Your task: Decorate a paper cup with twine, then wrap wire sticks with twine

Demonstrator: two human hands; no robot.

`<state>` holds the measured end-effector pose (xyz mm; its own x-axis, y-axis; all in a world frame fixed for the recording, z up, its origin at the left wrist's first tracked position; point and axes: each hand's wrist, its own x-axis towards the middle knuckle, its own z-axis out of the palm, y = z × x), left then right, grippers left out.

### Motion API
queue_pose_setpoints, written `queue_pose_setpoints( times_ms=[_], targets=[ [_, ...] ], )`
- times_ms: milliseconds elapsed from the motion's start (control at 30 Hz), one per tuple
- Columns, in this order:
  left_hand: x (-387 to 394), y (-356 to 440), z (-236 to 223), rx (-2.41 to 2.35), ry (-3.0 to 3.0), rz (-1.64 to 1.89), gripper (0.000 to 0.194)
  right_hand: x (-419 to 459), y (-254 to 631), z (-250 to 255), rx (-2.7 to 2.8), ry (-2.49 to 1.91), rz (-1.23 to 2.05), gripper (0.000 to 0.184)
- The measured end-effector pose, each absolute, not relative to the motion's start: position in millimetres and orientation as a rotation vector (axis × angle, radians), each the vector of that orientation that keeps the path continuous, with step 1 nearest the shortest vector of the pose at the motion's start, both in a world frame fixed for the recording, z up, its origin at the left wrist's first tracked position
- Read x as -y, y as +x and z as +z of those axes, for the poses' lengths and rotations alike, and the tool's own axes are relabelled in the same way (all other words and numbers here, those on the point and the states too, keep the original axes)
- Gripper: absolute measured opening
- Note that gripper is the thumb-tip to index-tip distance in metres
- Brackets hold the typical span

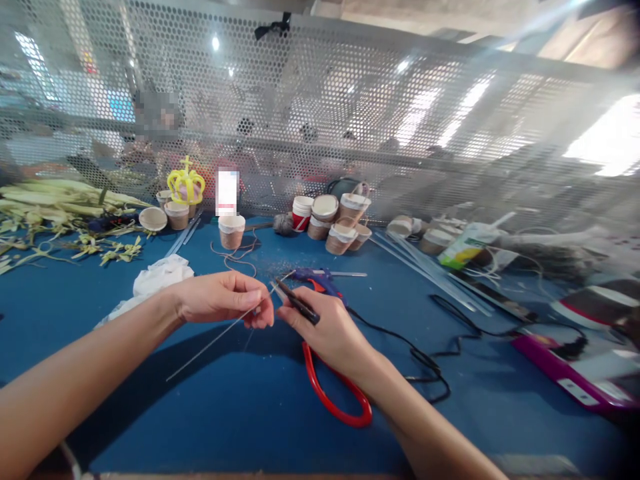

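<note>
My left hand (235, 300) is closed, its thumb and fingers pinching a thin pale wire (205, 349) that slants down to the left. The wire's upper end reaches toward the tip of a slim black-handled tool (300, 303). My right hand (327, 327) is closed around that tool; its exact kind is unclear. Below the right hand a red loop handle (314, 383) shows, perhaps from scissors, its other end hidden. Just beyond my hands a blue glue gun (325, 283) lies on the blue table (225, 413).
Several twine-wrapped cups (343, 237) stand against the perforated metal screen (310, 100). A yellow crown (186, 187) and dried husks (55, 203) are at the left, near crumpled white cloth (163, 275). Clear glue sticks (430, 273), a black cord (395, 340) and a purple power strip (570, 377) lie right.
</note>
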<state>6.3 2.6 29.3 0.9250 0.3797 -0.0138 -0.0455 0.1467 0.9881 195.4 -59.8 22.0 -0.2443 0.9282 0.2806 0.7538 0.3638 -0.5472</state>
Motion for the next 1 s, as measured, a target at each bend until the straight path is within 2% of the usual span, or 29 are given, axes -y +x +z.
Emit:
queue_pose_setpoints(
  times_ms=[133,333,400,500,733,867,1000],
  targets=[
    [1.3,9.2,35.5,-0.424,1.641,0.347,0.036,60.1,195.1,23.9,2.094,-1.508,0.321,0.024],
    [18.3,12.9,56.8,-1.148,2.511,0.53,0.026,58.5,193.0,23.2,2.075,-1.78,0.155,0.023],
    [17.6,9.0,62.5,-1.088,2.414,0.442,0.025,59.3,192.6,23.3,2.063,-1.725,0.201,0.024],
    [7.3,1.4,61.0,-0.719,2.01,0.382,0.025,60.9,193.3,23.3,2.014,-1.576,0.347,0.026],
    [-6.4,5.9,26.2,-0.26,1.358,0.323,0.034,60.0,197.1,21.0,2.0,-1.416,0.474,0.023],
    [3.1,11.4,34.6,-0.437,1.572,0.375,0.029,59.1,196.1,22.8,2.04,-1.506,0.385,0.026],
    [17.1,17.0,49.6,-1.061,2.26,0.568,0.026,57.7,194.4,23.6,1.997,-1.756,0.272,0.026]
  ],
)
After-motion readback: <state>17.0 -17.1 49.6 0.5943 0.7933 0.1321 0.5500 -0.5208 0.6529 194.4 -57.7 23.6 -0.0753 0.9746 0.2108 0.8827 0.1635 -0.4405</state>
